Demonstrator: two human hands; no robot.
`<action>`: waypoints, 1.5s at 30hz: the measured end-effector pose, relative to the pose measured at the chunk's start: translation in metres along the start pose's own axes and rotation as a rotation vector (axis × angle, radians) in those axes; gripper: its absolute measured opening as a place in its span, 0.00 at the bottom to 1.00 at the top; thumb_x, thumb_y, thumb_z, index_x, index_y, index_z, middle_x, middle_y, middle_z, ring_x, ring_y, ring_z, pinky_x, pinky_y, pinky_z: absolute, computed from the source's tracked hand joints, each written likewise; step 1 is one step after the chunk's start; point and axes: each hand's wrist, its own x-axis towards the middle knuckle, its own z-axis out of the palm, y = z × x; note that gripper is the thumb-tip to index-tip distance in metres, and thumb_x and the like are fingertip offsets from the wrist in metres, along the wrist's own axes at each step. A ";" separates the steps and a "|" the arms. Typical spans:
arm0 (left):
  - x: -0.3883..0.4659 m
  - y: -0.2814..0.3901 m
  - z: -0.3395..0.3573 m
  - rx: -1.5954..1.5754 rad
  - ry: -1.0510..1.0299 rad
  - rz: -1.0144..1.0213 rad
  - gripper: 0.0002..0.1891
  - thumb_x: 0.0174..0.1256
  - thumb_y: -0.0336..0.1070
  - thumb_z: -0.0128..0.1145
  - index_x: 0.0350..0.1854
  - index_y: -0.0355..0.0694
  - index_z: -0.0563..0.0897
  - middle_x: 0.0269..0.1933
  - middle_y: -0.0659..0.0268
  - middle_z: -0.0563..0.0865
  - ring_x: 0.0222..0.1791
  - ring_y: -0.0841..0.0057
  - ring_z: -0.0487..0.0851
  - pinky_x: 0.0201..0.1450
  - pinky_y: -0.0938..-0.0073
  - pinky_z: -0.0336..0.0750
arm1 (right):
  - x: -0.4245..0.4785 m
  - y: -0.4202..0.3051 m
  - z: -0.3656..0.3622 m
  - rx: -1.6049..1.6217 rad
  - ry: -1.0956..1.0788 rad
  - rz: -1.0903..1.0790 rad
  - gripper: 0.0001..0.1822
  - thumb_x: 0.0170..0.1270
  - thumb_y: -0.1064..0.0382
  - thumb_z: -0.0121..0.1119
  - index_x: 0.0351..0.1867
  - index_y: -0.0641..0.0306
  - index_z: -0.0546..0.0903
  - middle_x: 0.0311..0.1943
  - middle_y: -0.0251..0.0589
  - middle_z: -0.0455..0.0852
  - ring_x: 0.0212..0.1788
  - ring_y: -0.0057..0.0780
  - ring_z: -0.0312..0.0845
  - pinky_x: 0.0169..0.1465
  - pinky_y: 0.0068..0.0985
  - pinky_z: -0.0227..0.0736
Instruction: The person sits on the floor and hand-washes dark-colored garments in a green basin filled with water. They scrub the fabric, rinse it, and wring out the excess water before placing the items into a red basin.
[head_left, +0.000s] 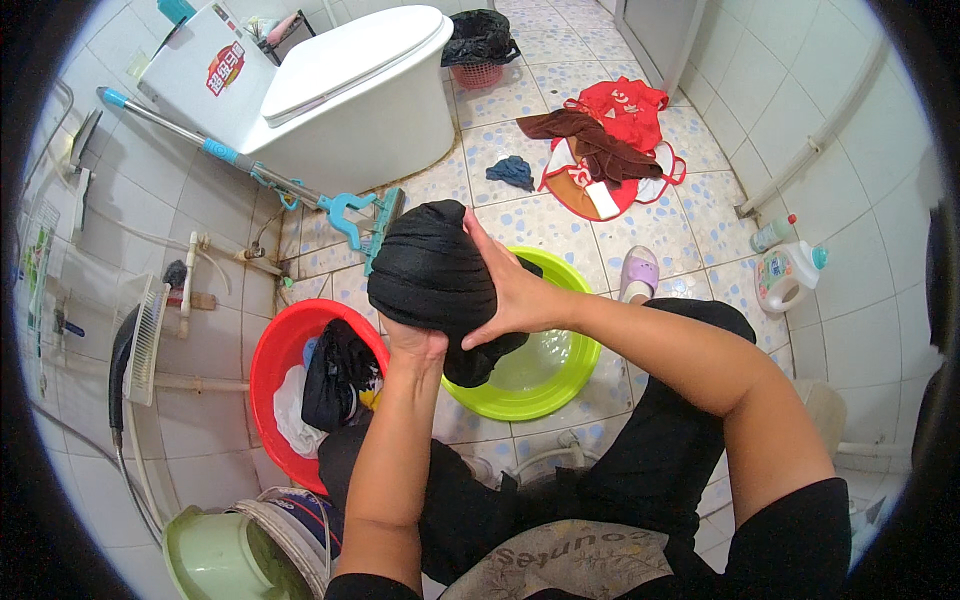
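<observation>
Both my hands grip a bundled black cloth (431, 270), held up in front of me. My left hand (415, 337) supports it from below, its fingers mostly hidden by the fabric. Against its right side presses my right hand (517, 289), the thumb spread low and the fingers along the upper edge. Part of the cloth hangs down over a lime-green plastic basin (581, 360) that holds some water. To the left of it stands a red plastic basin (274, 330) with black clothing (339, 375) and white cloth (294, 411) inside.
Red clothes (626, 112), a brown cloth (592, 142) and a dark blue cloth (511, 172) lie on the tiles. A squeeze mop (285, 184) leans near the toilet (360, 127). Detergent bottles (784, 277) stand by the right wall. Buckets (217, 555) sit at lower left.
</observation>
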 end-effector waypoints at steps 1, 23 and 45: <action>0.000 0.001 0.001 0.010 0.027 0.002 0.21 0.61 0.45 0.39 0.51 0.35 0.67 0.48 0.59 0.75 0.48 0.68 0.74 0.53 0.68 0.67 | 0.001 -0.001 0.000 0.048 0.000 -0.003 0.68 0.27 0.47 0.71 0.63 0.61 0.31 0.63 0.54 0.44 0.64 0.44 0.43 0.63 0.41 0.37; -0.001 0.060 -0.032 1.320 -0.100 -0.344 0.35 0.54 0.43 0.56 0.62 0.42 0.53 0.59 0.54 0.60 0.53 0.64 0.67 0.52 0.65 0.65 | 0.008 0.000 -0.021 -0.496 0.190 0.174 0.30 0.31 0.56 0.66 0.42 0.59 0.70 0.29 0.46 0.79 0.34 0.44 0.74 0.39 0.36 0.66; 0.003 0.041 0.019 0.666 0.228 0.211 0.10 0.49 0.31 0.54 0.35 0.35 0.72 0.32 0.67 0.75 0.32 0.81 0.74 0.38 0.82 0.68 | 0.028 -0.023 0.012 -0.315 0.178 -0.249 0.56 0.29 0.59 0.67 0.62 0.64 0.46 0.47 0.53 0.69 0.48 0.45 0.67 0.43 0.32 0.66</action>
